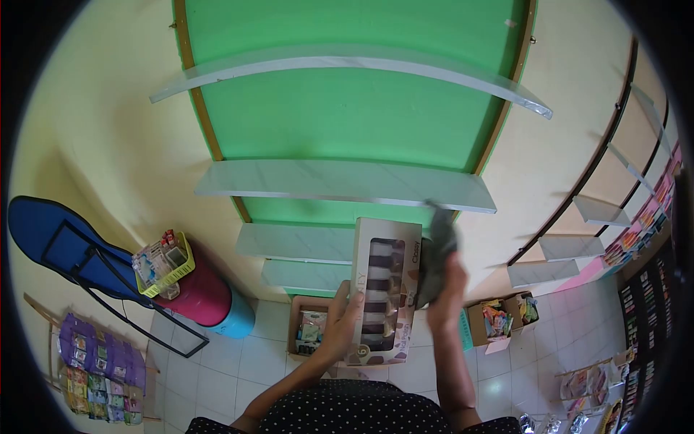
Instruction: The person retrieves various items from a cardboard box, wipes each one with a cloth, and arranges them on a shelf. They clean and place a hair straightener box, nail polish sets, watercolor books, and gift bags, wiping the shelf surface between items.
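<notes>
My left hand (343,322) grips the left side of a nail polish box (360,246), which stands upright before me. Through its clear window several bottles (381,289) show, stacked in a column with pale and dark parts. My right hand (448,295), a little smeared by motion, is closed on a dark grey cloth (438,253). The cloth lies close along the box's right side, its upper end pointing up.
Marble-look shelves (347,179) hang on a green panel (347,116) ahead. Below are cardboard boxes of goods (296,340) on the tiled floor. Left are a yellow basket (184,264) on a drum, an ironing board (43,231) and a purple rack (97,347); right, more shelves (571,247).
</notes>
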`<action>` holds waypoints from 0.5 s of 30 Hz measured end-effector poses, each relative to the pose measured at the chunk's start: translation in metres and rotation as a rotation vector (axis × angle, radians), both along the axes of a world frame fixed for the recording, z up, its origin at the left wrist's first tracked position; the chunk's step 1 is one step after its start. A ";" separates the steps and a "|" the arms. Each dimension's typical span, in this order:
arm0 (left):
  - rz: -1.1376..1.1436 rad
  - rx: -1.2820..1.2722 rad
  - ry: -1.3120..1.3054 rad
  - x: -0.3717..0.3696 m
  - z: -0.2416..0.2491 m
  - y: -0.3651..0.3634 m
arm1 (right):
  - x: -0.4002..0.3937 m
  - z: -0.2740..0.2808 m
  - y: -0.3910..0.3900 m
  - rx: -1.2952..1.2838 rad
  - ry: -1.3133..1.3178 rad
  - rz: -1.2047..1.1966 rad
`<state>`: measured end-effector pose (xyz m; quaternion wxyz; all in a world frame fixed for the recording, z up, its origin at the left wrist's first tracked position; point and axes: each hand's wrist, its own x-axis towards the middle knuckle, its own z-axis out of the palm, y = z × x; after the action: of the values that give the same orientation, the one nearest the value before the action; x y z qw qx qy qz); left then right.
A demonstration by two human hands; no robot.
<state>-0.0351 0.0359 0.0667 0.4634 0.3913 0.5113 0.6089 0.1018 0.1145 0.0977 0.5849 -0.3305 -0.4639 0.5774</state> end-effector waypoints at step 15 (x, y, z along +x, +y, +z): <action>-0.084 0.130 0.185 -0.010 0.005 -0.010 | -0.033 0.001 -0.047 0.835 -1.230 -0.324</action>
<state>-0.0449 0.0258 0.0718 0.4130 0.4961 0.4947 0.5819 0.0686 0.0679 0.0983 0.3749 -0.4079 -0.8320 -0.0272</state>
